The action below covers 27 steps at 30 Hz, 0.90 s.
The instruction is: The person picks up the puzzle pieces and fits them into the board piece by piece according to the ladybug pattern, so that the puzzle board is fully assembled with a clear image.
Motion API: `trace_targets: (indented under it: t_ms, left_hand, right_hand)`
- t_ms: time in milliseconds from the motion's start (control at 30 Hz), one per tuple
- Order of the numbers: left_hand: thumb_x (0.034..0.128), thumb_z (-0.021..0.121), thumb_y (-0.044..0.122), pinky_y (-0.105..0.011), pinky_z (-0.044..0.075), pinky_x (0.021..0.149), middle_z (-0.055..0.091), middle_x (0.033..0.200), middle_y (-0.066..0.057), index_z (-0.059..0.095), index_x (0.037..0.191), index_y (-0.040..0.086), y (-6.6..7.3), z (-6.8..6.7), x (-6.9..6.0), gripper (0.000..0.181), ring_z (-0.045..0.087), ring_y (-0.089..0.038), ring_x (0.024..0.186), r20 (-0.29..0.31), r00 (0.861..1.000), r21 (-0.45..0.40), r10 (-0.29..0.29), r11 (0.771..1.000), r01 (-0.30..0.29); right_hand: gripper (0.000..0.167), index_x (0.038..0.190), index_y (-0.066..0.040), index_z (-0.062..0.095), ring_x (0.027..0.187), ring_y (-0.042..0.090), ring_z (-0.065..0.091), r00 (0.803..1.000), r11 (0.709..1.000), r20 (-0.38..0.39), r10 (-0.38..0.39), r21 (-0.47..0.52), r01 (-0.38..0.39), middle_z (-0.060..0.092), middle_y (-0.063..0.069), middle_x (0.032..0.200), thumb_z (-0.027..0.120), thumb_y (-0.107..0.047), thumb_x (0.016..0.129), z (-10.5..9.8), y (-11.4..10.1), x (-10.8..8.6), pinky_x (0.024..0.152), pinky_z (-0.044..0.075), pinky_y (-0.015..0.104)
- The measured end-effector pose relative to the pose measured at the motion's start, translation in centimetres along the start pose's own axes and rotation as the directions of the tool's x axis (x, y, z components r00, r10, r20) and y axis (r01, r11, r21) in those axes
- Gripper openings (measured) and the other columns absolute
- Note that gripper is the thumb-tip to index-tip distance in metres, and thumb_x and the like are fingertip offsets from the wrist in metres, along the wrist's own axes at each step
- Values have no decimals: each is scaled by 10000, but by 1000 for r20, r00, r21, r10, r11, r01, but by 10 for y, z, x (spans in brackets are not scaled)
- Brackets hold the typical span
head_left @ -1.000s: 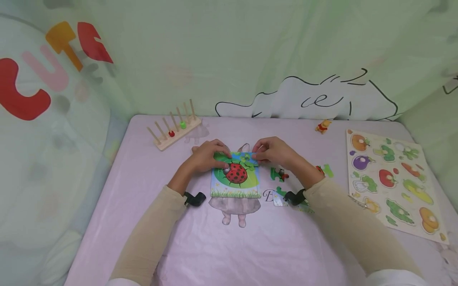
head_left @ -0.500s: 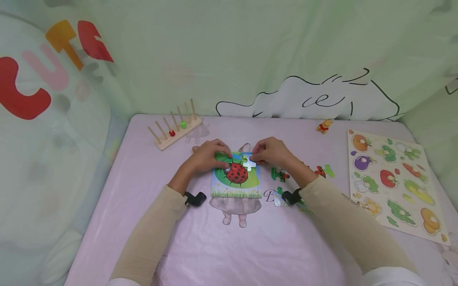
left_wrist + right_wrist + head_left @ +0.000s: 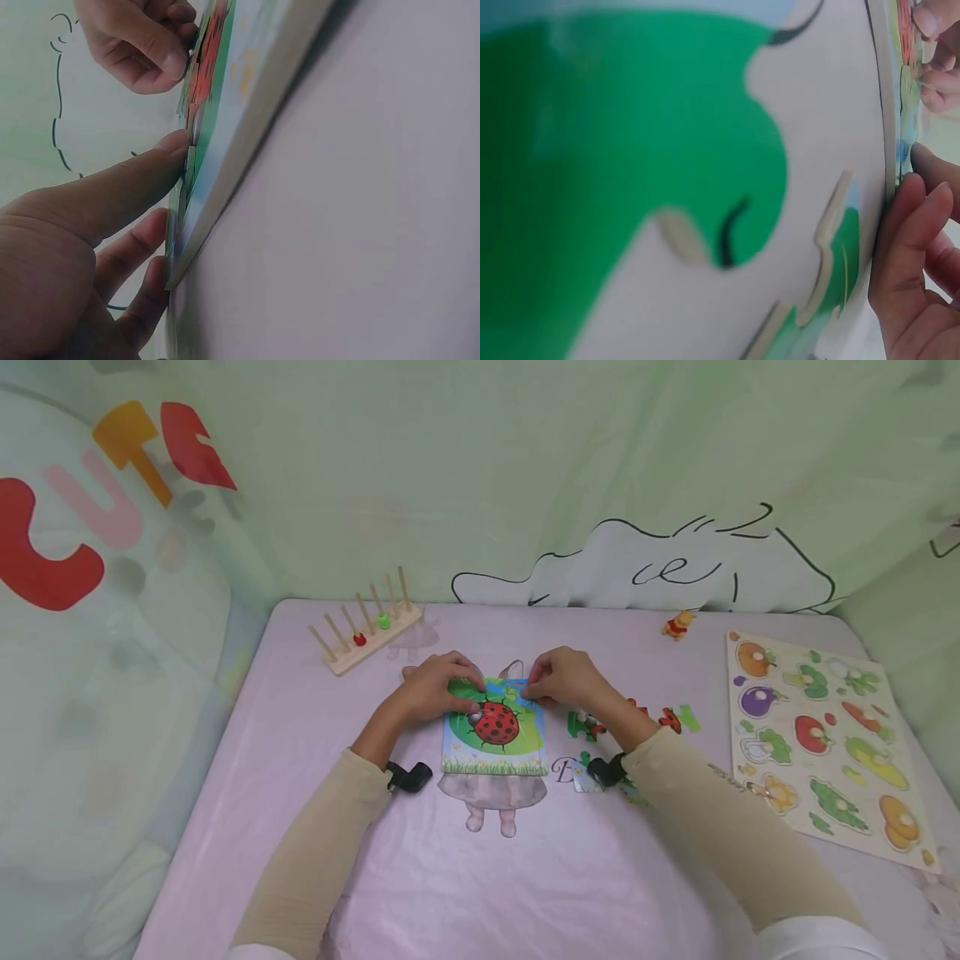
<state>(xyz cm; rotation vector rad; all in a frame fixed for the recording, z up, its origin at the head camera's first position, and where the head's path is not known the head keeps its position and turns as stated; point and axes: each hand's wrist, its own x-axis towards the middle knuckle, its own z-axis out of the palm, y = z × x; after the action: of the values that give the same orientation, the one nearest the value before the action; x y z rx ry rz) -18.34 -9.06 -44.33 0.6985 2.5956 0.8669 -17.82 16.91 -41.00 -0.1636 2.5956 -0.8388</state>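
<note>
A square ladybug jigsaw puzzle [image 3: 496,724] lies on the pink cloth in the middle of the head view. My left hand [image 3: 435,687] is at its left side, with the thumb on the picture and the other fingers at the far edge; the left wrist view shows them fairly straight. At the far right corner my right hand [image 3: 566,677] pinches a puzzle piece [image 3: 516,691] between thumb and fingers. That piece lies nearly flush with the picture. In the right wrist view a loose green puzzle piece [image 3: 667,150] looms close and blurred.
Several loose pieces lie to the right, including a green one [image 3: 582,725] and a red one [image 3: 670,720]. A wooden peg rack [image 3: 375,639] stands back left. A bear figurine [image 3: 678,625] and a vegetable knob board [image 3: 832,739] are at the right.
The piece under my right hand looked bright and tilted half a second ago; now it shows its colours and lies flatter. My right hand has shifted slightly left. The left hand has not moved.
</note>
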Motion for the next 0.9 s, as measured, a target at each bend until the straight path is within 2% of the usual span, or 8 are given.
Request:
trace_targets:
  t_ms: [167,333,633,900]
  left_hand:
    - [836,850,372,-588,315,938,626,1305,61,780,1096,295,2,0,2,281,535,-205,1288,4,1000,-1,-8,1000,8]
    - [877,801,402,-657,295,956,633,1224,67,783,1106,310,13,0,8,247,562,-200,1207,-4,997,10,-72,997,72]
    - [884,790,428,-664,280,982,628,1183,79,769,945,309,39,7,30,135,570,-219,1139,5,994,81,-109,991,108]
    - [858,819,420,-652,262,1009,639,1132,94,737,830,305,45,12,42,144,573,-213,1115,-5,978,83,-207,975,207]
  right_hand:
    - [228,1002,-96,718,778,206,585,1000,999,-6,-19,-34,19,668,45,834,797,-274,883,-6,4,-5,689,450,308]
    - [268,1053,-118,696,914,247,568,1000,999,14,-14,-46,15,652,70,979,826,-253,861,-7,12,-4,761,453,331]
    - [281,1024,-113,671,874,241,545,1000,999,21,-19,-43,19,609,61,946,843,-246,846,-5,10,-3,719,437,332]
    - [281,1015,-117,672,870,236,541,999,999,29,-13,-46,14,602,50,936,846,-252,840,-5,10,-2,712,432,326]
